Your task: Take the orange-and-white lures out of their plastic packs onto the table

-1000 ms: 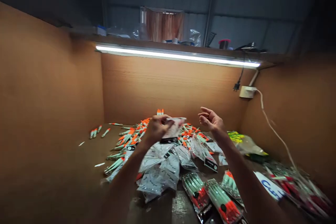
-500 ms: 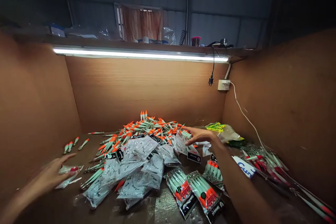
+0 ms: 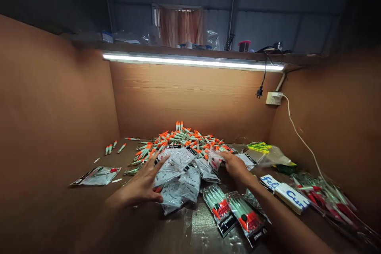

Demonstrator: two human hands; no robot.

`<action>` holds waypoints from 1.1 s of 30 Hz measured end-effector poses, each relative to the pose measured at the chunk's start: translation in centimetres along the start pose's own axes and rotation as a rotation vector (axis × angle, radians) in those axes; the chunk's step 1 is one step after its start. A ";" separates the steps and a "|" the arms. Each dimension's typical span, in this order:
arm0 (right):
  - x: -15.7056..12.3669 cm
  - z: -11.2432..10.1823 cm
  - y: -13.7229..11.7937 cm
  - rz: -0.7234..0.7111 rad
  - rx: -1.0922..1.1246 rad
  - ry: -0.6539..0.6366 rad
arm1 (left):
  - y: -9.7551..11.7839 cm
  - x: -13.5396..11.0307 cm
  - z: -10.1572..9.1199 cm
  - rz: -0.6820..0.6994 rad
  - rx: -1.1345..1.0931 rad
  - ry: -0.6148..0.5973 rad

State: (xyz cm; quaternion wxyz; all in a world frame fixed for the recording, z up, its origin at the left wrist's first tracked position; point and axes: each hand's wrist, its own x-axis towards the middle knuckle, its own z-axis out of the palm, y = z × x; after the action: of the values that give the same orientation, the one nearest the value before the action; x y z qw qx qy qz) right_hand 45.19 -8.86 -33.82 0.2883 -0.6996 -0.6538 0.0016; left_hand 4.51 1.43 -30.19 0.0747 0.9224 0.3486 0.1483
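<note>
My left hand (image 3: 139, 185) is open with fingers spread, reaching over the near side of a heap of clear plastic bags (image 3: 178, 174). My right hand (image 3: 235, 166) is closed on the edge of a small clear bag (image 3: 214, 160) at the heap's right side. Behind the bags lies a pile of loose pale-green and orange fishing lures (image 3: 178, 141). A single filled bag (image 3: 97, 175) lies apart at the left on the dark table (image 3: 202, 230).
Filled lure packs (image 3: 235, 214) lie at the front right. A white labelled box (image 3: 285, 192), yellow-green packets (image 3: 262, 147) and more packs (image 3: 327, 202) sit along the right. Brown board walls (image 3: 190, 99) enclose three sides; a light strip (image 3: 193, 62), socket (image 3: 274, 97) and cord hang at the back.
My left hand left the filled bag at the far left and swung back over the bag heap. My right hand closed on a small bag. The view shifted.
</note>
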 end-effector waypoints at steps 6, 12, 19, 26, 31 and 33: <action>-0.1 0.7 -5.2 -0.145 0.117 -0.243 | 0.6 1.9 2.9 -0.036 -0.020 -0.123; -0.7 5.5 -8.2 -0.116 -0.045 -0.182 | 0.3 1.4 5.0 0.031 -0.062 -0.016; 0.2 5.3 -9.7 -0.163 0.143 -0.093 | 1.2 1.5 6.2 0.119 -0.243 0.121; -1.7 7.9 -14.1 -0.359 0.033 -0.296 | 3.1 2.4 7.7 0.007 -0.581 0.243; -0.3 8.0 -15.7 -0.332 0.011 0.036 | 5.2 1.9 6.9 -0.013 -0.759 0.325; 0.5 6.8 -16.6 -0.396 0.064 0.096 | 6.4 1.6 6.0 0.019 -0.716 0.411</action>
State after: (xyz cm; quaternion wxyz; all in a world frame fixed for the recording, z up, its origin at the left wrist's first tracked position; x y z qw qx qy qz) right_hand 27.53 -6.03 -32.64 0.3360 -0.5473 -0.7635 -0.0678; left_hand 11.54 -2.48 -33.94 0.3184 0.7926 0.2739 0.4421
